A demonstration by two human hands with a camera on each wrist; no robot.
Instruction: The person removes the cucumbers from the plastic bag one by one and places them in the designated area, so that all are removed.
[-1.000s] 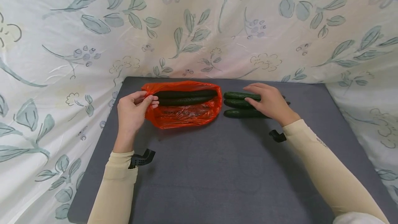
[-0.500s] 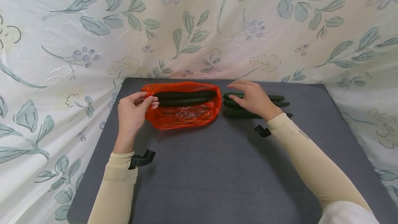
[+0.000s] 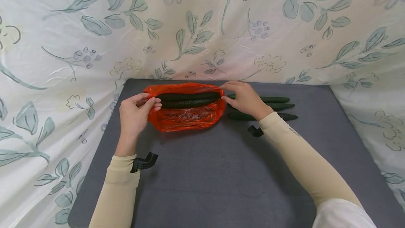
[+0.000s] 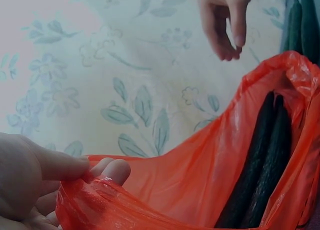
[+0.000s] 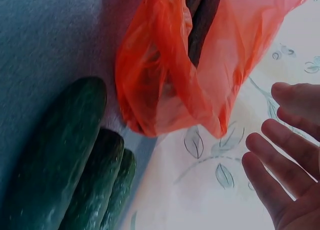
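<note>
A red plastic bag (image 3: pixel 186 115) lies on its side on the grey mat, mouth toward the right, with two dark cucumbers (image 3: pixel 190 99) inside. My left hand (image 3: pixel 139 110) pinches the bag's left edge between thumb and fingers (image 4: pixel 107 170). My right hand (image 3: pixel 243 97) hovers at the bag's right rim with relaxed fingers (image 5: pixel 285 180) and holds nothing. Three loose cucumbers (image 3: pixel 278 106) lie side by side right of the bag, partly under my right wrist. The wrist views show the bag (image 4: pixel 200 175) (image 5: pixel 170 65) gaping, the cucumbers (image 4: pixel 260 165) deep in it.
The grey mat (image 3: pixel 221 178) covers the table. A white cloth with blue-green leaf print (image 3: pixel 202 27) hangs behind and drapes both sides. Black camera mounts (image 3: pixel 143 161) (image 3: pixel 254 130) sit on both wrists.
My right hand has moved left, off the three loose cucumbers and up to the bag's right rim. The left hand and the bag have stayed put.
</note>
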